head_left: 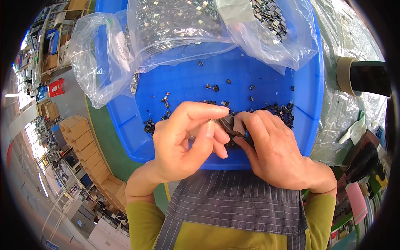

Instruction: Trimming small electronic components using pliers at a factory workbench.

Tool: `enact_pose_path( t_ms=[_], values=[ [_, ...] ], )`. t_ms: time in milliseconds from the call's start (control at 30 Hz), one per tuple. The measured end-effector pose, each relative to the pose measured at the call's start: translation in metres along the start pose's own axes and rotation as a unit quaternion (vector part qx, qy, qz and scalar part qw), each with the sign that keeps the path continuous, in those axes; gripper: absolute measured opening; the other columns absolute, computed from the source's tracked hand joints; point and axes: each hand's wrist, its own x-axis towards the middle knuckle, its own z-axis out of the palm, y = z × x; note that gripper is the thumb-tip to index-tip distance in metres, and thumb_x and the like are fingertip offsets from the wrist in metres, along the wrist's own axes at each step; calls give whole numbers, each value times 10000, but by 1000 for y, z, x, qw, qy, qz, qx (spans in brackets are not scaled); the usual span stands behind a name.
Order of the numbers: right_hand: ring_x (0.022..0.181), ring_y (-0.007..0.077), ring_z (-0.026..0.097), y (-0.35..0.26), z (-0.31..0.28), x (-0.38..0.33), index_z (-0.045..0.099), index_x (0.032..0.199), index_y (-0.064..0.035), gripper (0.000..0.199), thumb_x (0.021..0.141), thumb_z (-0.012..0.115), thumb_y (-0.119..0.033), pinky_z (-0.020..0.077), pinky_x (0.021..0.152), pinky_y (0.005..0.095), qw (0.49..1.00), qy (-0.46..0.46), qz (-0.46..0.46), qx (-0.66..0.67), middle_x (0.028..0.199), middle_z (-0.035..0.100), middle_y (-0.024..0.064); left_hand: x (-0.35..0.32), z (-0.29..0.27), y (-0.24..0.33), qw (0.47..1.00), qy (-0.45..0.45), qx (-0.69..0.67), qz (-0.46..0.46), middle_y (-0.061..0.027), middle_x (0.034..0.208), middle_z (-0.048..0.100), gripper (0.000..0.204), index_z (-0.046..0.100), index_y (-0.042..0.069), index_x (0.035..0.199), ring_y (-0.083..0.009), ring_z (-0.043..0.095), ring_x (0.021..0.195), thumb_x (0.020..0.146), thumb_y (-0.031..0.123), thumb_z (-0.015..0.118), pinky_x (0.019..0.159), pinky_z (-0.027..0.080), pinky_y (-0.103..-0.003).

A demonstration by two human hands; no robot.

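Head view: the right hand [277, 150] has its grip closed around a dark piece [232, 126], just below the middle of the view. At nine o'clock of that piece is the left hand [177, 141], thumb and forefinger nearly meeting; I cannot fairly tell whether its grip pinches anything. Beneath both lies a blue tray [183, 81], with small dark parts [286, 114] heaped at three o'clock, and a clear bag [173, 25] of shiny bits toward eleven.
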Motion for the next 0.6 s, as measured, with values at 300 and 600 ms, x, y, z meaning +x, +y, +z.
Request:
enact_pose_path(
  t_ms=[300, 600],
  values=[
    [782, 291, 496, 2, 0, 3, 482, 1116, -15, 460, 698, 672, 3, 381, 681, 371, 997, 27, -22, -73, 871, 500, 116, 5, 2, 8, 988, 21, -102, -114, -151, 704, 619, 220, 487, -75, 1081, -182, 612, 507, 934, 65, 401, 455, 504, -241],
    [784, 281, 473, 4, 1, 2, 473, 1149, -14, 566, 620, 671, 24, 348, 685, 383, 989, 47, -35, -139, 876, 481, 110, 1, 0, 5, 998, 4, -24, -49, -117, 804, 624, 230, 508, -48, 1131, -135, 634, 608, 918, -27, 425, 538, 510, -220]
  ],
)
